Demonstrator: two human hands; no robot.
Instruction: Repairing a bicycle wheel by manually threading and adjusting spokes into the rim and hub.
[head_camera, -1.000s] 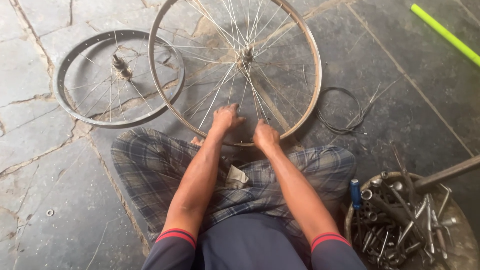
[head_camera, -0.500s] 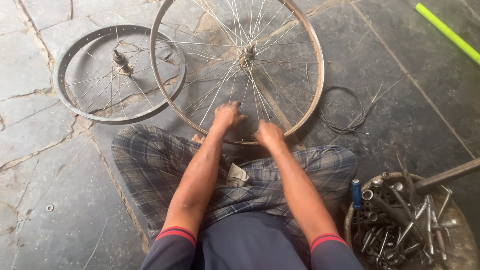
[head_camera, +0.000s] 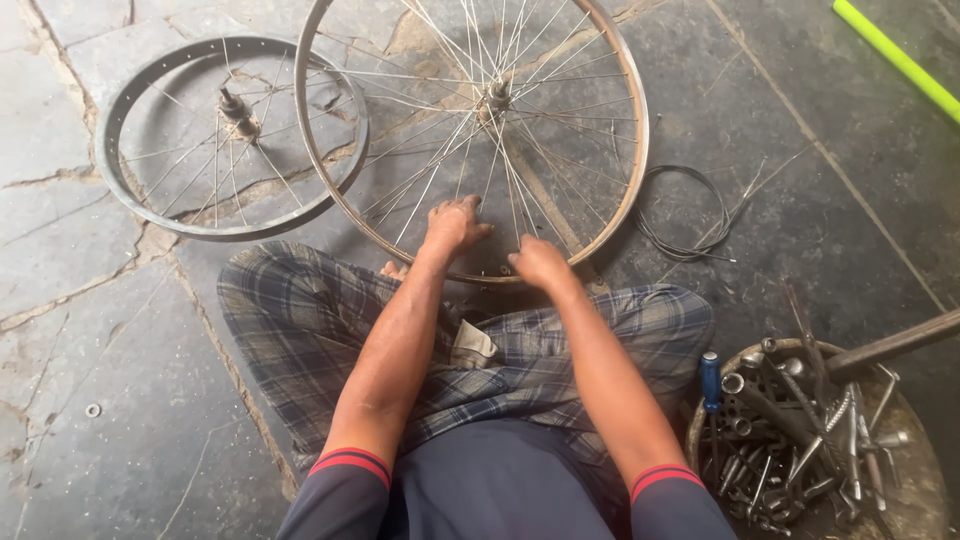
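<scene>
The big spoked bicycle wheel (head_camera: 480, 130) lies in the upper middle of the frame, its near rim against my shins. My left hand (head_camera: 455, 222) rests among the spokes just inside that near rim, fingers (head_camera: 470, 205) spread and laid on the wires; I cannot tell whether they pinch one. My right hand (head_camera: 540, 262) sits on the rim itself, fingers curled down over it at the bottom of the wheel, closed loosely around the metal. The hub (head_camera: 497, 97) stands near the top centre.

I sit cross-legged in a checked cloth (head_camera: 300, 330), with a small pale scrap (head_camera: 472, 345) in my lap between my forearms. A smaller dark wheel (head_camera: 232, 135) lies at the upper left, its right edge under the big rim. A loop of thin cable (head_camera: 685, 215) lies right of the wheel. At the lower right, a round tray (head_camera: 915, 480) holds wrenches, sockets and a blue-handled screwdriver (head_camera: 710, 380), with a wooden handle (head_camera: 895, 345) across it. A bright green bar (head_camera: 895, 58) runs at the upper right.

The floor (head_camera: 110, 400) is grey stone slabs, cracked and dusty, with a small washer (head_camera: 92, 410) at the left.

Since half a second ago my left hand has moved slightly inward onto the spokes; the right hand stays on the rim and the wheel has barely moved.
</scene>
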